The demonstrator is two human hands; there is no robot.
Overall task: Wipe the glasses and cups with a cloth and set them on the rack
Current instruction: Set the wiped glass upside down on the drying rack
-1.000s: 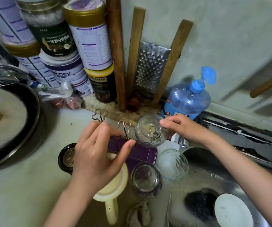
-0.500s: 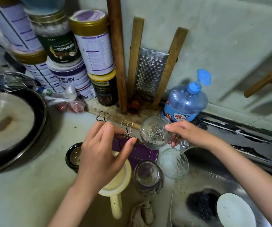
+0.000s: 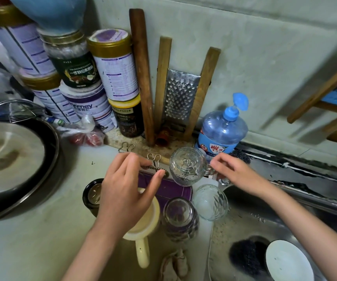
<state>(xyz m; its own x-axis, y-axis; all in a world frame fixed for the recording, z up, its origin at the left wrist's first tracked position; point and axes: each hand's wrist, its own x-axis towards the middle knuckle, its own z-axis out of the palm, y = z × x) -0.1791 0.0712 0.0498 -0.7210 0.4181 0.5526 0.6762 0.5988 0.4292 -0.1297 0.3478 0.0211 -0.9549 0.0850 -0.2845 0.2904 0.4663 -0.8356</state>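
Toward the left of the table (image 3: 32,240): one dark cup (image 3: 92,196); one cream mug (image 3: 143,230), half hidden under the left hand (image 3: 129,191), its grip narrow, pinching rack (image 3: 156,169) wire. Cloth (image 3: 173,264) cut off below. Upturned glass (image 3: 180,218). Glass mug (image 3: 188,167) upturned over a peg (three pegs counted), clear glass (image 3: 210,201) below, mug handle in right hand (image 3: 238,175) grip.

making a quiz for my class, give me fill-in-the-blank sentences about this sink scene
1. The left hand pinches the wire ____.
2. The right hand holds the glass mug by its ____.
3. The glass mug sits ____ over a wire peg.
4. The white plate lies in the ____.
Missing: rack; handle; upside down; sink
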